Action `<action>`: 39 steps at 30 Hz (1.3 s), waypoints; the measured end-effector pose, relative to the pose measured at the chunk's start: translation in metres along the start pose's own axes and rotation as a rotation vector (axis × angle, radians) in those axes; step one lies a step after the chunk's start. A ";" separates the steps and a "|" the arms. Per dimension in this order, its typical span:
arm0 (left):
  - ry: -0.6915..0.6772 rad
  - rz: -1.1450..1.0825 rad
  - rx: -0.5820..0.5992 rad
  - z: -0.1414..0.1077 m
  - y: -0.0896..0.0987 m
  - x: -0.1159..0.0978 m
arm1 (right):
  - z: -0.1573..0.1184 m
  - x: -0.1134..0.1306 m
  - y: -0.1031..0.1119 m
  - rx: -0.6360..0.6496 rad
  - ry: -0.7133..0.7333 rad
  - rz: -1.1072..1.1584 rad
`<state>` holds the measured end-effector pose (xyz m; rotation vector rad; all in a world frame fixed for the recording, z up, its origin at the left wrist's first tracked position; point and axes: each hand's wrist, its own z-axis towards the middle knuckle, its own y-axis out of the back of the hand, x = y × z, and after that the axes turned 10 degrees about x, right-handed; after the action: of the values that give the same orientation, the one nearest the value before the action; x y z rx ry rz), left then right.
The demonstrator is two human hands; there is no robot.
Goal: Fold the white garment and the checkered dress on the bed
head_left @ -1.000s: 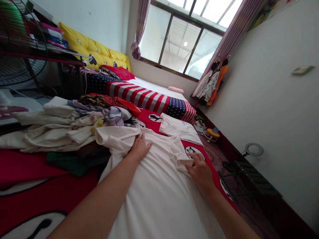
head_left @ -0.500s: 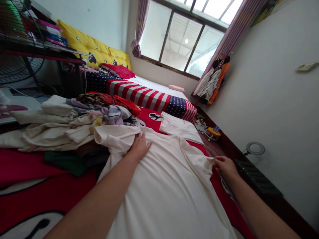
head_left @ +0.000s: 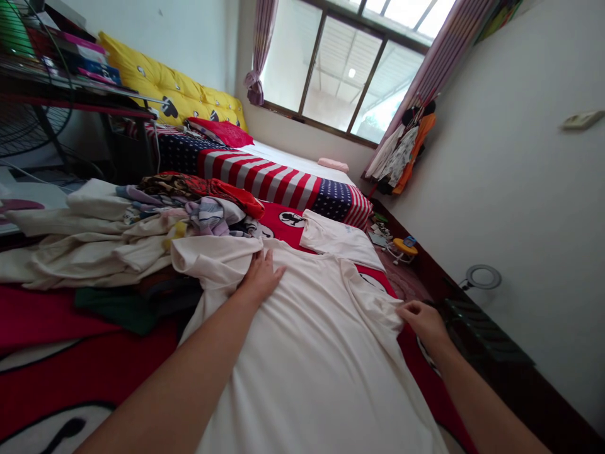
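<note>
A cream T-shirt [head_left: 312,353] lies spread over a red patterned blanket [head_left: 132,366], its collar toward the window. My left hand [head_left: 261,277] rests on the shirt near the left shoulder, fingers apart and palm down. At the right sleeve, my right hand [head_left: 423,320] pinches the sleeve's edge between thumb and fingers. Beyond the collar sits a folded white shirt [head_left: 343,239]. To the left is a rumpled heap of cream clothes [head_left: 104,243], with patterned and red garments behind it.
Farther back stands a bed with a flag-patterned cover [head_left: 265,176]. A desk [head_left: 94,104] and a fan [head_left: 28,120] are at the left. On the right are a ring light [head_left: 483,277] and a yellow stool [head_left: 405,247].
My right hand has moved slightly left with the pinched sleeve edge, and the sleeve is more bunched. My left hand stays on the shoulder. The view has shifted a little.
</note>
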<state>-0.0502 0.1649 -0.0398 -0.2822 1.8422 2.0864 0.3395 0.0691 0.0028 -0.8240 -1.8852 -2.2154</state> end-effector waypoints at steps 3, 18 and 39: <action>0.007 -0.003 0.004 0.000 0.000 0.000 | -0.002 -0.018 0.014 -0.097 -0.103 -0.082; 0.027 0.032 0.040 -0.001 0.002 -0.003 | 0.057 0.046 -0.009 0.065 0.078 -0.350; -0.335 -0.034 -0.041 0.002 0.001 -0.010 | 0.068 0.028 -0.019 -0.109 -0.124 -0.252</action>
<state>-0.0416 0.1653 -0.0348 0.0275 1.5872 2.0072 0.3301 0.1441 0.0048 -0.7954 -2.0415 -2.4876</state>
